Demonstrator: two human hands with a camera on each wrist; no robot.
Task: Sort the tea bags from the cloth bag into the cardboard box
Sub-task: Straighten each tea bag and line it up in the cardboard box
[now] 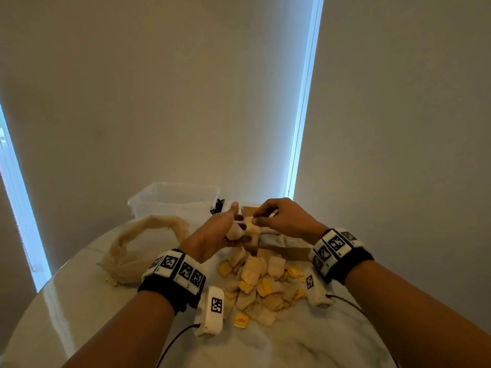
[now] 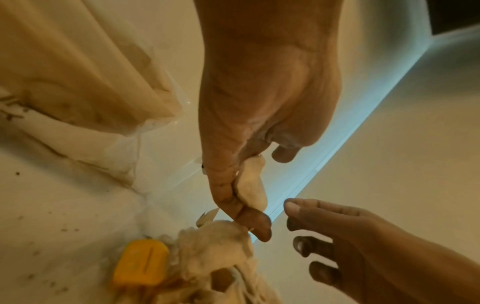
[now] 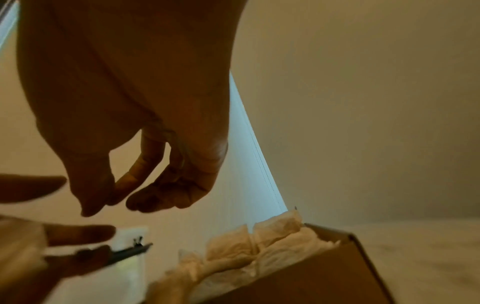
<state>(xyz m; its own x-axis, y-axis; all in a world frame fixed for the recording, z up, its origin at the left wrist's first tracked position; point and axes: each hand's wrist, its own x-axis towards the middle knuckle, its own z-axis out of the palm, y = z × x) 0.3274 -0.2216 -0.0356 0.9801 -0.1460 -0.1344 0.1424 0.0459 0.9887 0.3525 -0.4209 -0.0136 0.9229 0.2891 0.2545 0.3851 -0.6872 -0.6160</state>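
My left hand (image 1: 225, 227) is raised over the table and grips pale tea bags (image 1: 236, 233); in the left wrist view one tea bag (image 2: 253, 183) lies along its curled fingers (image 2: 226, 191). My right hand (image 1: 255, 221) hovers just to the right of them, above the cardboard box (image 1: 289, 252). Its thumb and forefinger tips meet (image 3: 111, 197), and nothing shows between them. Several tea bags (image 3: 259, 242) lie in the box (image 3: 324, 273). A pile of loose tea bags with yellow tags (image 1: 260, 282) lies on the table before the box. The limp cloth bag (image 1: 138, 243) lies at the left.
A clear plastic tub (image 1: 172, 200) stands at the back left by the wall, with a small black object (image 1: 218, 205) beside it. The round white marble table (image 1: 305, 341) ends close to the wall. Wrist-camera units and cables hang under both wrists.
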